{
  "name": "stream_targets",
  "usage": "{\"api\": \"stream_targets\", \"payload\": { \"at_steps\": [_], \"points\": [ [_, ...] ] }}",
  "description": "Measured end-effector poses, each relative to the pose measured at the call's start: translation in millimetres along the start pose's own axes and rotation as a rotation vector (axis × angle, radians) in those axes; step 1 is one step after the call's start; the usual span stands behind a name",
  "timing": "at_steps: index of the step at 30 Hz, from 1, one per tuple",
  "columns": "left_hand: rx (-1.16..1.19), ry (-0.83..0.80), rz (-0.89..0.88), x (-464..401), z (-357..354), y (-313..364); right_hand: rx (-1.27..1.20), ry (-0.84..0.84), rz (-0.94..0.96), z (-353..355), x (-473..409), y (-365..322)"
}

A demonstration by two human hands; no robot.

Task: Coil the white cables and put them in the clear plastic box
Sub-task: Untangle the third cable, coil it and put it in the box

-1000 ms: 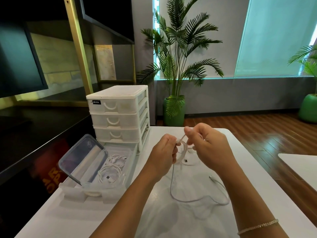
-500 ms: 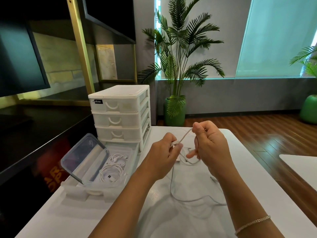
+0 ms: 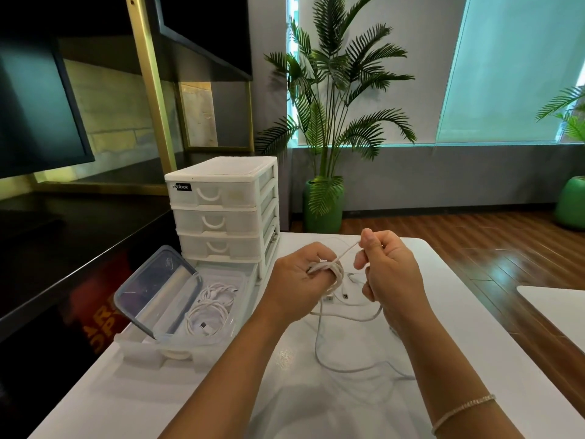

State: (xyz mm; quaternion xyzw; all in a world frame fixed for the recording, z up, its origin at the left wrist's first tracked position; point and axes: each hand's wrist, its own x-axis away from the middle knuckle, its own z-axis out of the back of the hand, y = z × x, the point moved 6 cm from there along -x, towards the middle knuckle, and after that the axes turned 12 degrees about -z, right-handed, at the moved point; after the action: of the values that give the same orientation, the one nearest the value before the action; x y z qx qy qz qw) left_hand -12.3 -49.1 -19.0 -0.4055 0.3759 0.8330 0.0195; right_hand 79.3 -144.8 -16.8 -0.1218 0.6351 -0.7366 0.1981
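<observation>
Looping around the left hand [image 3: 296, 280] fingers [image 3: 332, 274] above the bench [image 3: 190, 400], white cable [image 3: 340, 364], one strand pinched taut by the right hand [image 3: 391, 274], tail trailing below.

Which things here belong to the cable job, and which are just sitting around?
Part of the job:
- white cable, partly wound round the left hand, its strand pinched by the right hand
- clear plastic box, lid open
- coiled cables already inside it

Just lying about:
- white drawer unit
- potted palm
- white table, merely the work surface
</observation>
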Motion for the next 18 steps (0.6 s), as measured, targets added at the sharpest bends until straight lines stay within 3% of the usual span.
{"api": "stream_targets", "payload": {
  "at_steps": [5,11,18],
  "points": [
    [0.132,0.093,0.083,2,-1,-1,0.056,-0.023,-0.098,1,-3,7],
    [0.173,0.134,0.050,0,2,2,0.044,-0.085,-0.140,5,-4,9],
    [0.290,0.487,0.277,6,19,-18,-0.032,-0.235,-0.209,-2,0,10]
  ]
}}
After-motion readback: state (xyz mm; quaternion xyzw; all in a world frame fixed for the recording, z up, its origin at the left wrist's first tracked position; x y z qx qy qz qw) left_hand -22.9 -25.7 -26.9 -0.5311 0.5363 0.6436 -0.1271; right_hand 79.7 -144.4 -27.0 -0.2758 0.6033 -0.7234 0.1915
